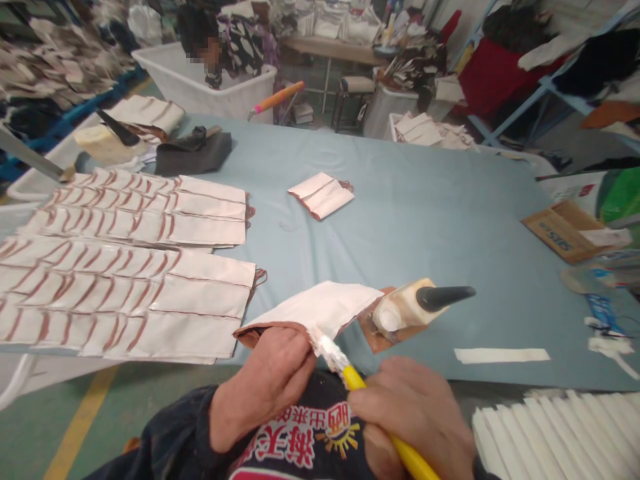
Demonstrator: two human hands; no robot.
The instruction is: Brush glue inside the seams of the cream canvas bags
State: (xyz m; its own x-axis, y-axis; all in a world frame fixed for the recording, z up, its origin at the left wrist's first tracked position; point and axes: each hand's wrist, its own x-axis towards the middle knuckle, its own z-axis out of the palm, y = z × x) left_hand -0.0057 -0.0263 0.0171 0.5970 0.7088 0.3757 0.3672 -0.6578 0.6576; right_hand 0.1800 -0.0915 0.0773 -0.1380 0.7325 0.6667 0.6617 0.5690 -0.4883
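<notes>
My left hand [273, 373] is closed on the brown-edged rim of a white fabric piece [320, 303] at the table's front edge. In my right hand [413, 407] is a yellow-handled brush [355, 379], its whitish bristles touching the edge of the piece beside my left fingers. Just right of the piece, a cream glue container [405, 307] with a black nozzle lies tilted on a brown scrap [377, 340]. A smaller folded white piece [323, 195] rests further back on the table.
Overlapping rows of white pieces with brown edges [200, 280] cover the left of the blue-grey table [425, 220]. A white strip [502, 355] lies front right, a cardboard box [565, 233] at the right edge. Across the table, a person [243, 43] is beside a white bin [210, 93].
</notes>
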